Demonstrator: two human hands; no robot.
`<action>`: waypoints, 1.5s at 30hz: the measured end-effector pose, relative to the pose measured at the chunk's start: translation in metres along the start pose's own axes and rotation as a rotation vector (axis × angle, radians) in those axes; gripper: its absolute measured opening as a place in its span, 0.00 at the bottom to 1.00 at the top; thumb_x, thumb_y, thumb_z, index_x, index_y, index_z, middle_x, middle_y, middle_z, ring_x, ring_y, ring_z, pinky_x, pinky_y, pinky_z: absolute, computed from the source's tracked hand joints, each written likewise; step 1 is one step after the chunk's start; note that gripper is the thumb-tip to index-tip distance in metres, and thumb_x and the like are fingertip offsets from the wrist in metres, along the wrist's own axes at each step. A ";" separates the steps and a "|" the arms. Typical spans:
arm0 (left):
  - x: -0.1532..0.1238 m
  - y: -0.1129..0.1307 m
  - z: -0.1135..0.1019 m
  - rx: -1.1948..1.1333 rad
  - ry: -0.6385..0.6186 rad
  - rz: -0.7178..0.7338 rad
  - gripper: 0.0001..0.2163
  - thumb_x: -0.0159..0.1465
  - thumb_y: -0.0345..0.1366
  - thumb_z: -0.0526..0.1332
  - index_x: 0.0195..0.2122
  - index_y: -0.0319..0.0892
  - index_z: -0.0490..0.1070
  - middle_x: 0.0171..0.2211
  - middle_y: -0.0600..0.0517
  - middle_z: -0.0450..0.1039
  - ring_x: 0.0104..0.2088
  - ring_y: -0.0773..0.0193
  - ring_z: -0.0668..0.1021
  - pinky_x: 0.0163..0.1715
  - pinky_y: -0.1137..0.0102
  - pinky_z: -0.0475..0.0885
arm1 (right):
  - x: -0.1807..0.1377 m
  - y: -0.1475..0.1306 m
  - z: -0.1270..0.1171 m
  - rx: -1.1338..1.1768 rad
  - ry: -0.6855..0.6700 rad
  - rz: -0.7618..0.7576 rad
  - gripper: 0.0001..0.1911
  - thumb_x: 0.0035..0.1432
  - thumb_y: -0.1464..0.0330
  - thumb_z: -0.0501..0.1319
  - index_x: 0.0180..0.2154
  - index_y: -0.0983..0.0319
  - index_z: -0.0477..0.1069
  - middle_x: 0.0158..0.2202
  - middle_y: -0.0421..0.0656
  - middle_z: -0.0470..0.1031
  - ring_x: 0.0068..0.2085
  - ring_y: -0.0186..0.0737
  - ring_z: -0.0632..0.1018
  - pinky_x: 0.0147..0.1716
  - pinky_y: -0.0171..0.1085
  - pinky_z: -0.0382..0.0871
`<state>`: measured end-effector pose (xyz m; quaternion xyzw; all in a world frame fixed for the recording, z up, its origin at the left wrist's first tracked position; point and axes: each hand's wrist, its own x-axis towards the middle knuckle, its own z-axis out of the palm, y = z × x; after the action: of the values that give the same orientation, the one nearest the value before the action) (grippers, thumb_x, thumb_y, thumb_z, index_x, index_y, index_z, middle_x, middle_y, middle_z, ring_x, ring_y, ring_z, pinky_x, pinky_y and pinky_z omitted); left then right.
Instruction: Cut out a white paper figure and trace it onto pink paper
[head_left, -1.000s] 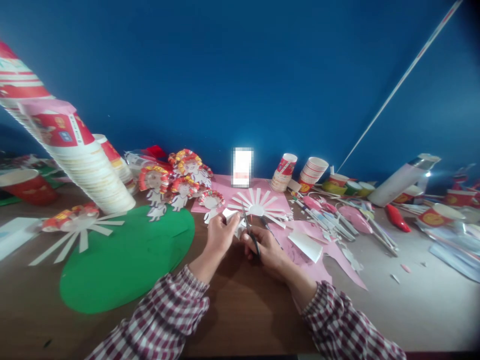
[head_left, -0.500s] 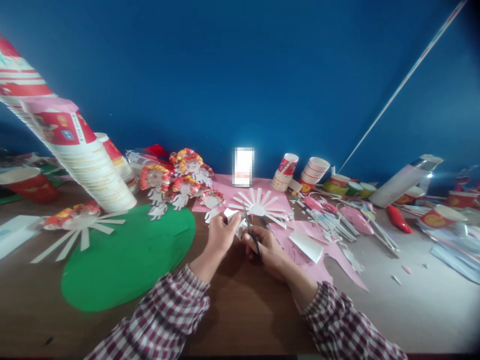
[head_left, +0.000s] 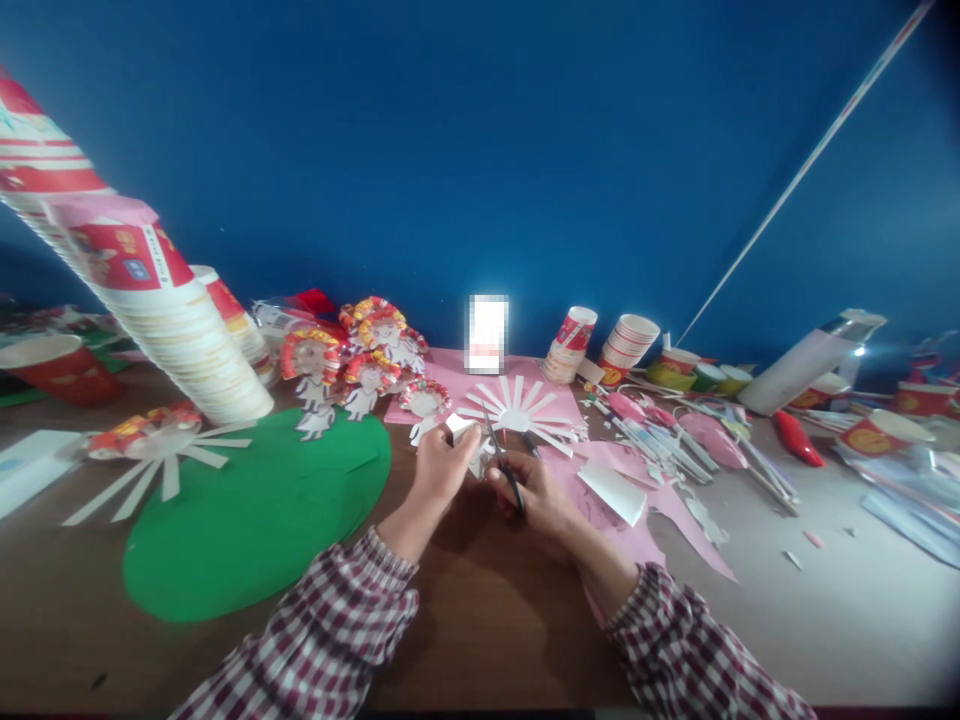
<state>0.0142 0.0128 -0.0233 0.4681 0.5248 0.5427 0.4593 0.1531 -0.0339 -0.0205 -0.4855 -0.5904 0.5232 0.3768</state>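
Between thumb and fingers, my left hand [head_left: 444, 462] pinches a small piece of white paper [head_left: 459, 427]; part of it is hidden by the hand. My right hand [head_left: 534, 492] is closed on a pair of black-handled scissors [head_left: 511, 484], their blades pointing up and away beside the paper. Whether the blades touch the paper I cannot tell. Just beyond both hands, a white paper cup cut into fanned strips [head_left: 517, 418] lies on pink paper [head_left: 446, 362]. A paper figure with a red-and-yellow ring [head_left: 424, 402] is close to my left hand.
A green paper oval [head_left: 255, 530] lies left, with several ringed paper figures [head_left: 367, 380] behind it. Tall stacked paper cups [head_left: 187, 320] lean at far left. Pink scraps [head_left: 622, 520], pens [head_left: 675, 450] and a white bottle [head_left: 802, 370] are to the right. A blurred bright screen [head_left: 486, 335] stands behind.
The scissors' blades have shifted slightly beside the paper. Both hands stay in nearly the same place with the same grips.
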 end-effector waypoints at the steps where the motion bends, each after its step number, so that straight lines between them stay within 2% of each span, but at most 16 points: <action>1: 0.000 0.000 0.000 -0.005 0.003 -0.001 0.12 0.47 0.43 0.63 0.19 0.37 0.69 0.13 0.55 0.64 0.17 0.68 0.68 0.16 0.75 0.58 | 0.000 0.000 -0.001 -0.006 -0.005 -0.006 0.15 0.53 0.55 0.60 0.30 0.61 0.65 0.17 0.35 0.63 0.17 0.30 0.65 0.15 0.28 0.58; 17: 0.007 -0.005 -0.006 0.080 -0.090 0.037 0.12 0.51 0.43 0.60 0.21 0.38 0.68 0.16 0.55 0.63 0.17 0.71 0.64 0.16 0.76 0.58 | 0.003 0.008 -0.006 -0.137 -0.012 -0.060 0.13 0.54 0.58 0.60 0.29 0.61 0.66 0.16 0.35 0.64 0.17 0.30 0.65 0.16 0.28 0.58; 26: 0.009 -0.007 -0.005 0.069 -0.053 0.037 0.12 0.49 0.43 0.61 0.22 0.37 0.70 0.16 0.54 0.67 0.17 0.69 0.67 0.16 0.75 0.57 | 0.004 0.008 -0.004 -0.006 -0.025 0.002 0.13 0.54 0.58 0.60 0.30 0.61 0.65 0.17 0.35 0.65 0.17 0.30 0.67 0.15 0.28 0.60; 38: 0.009 -0.011 -0.004 0.070 -0.062 0.038 0.14 0.50 0.45 0.61 0.24 0.36 0.70 0.17 0.54 0.66 0.17 0.69 0.67 0.16 0.76 0.57 | -0.001 -0.001 -0.002 0.013 -0.034 -0.002 0.13 0.53 0.58 0.61 0.31 0.62 0.67 0.18 0.35 0.64 0.18 0.30 0.67 0.17 0.28 0.59; 45: 0.007 -0.008 -0.005 0.117 -0.065 0.074 0.14 0.51 0.45 0.61 0.21 0.37 0.68 0.16 0.55 0.65 0.17 0.70 0.65 0.16 0.75 0.57 | 0.000 -0.001 -0.001 0.023 -0.050 -0.001 0.13 0.54 0.58 0.60 0.30 0.62 0.65 0.17 0.34 0.64 0.18 0.29 0.66 0.16 0.28 0.58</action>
<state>0.0087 0.0188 -0.0308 0.5305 0.5226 0.5122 0.4278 0.1543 -0.0340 -0.0192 -0.4675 -0.5937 0.5419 0.3678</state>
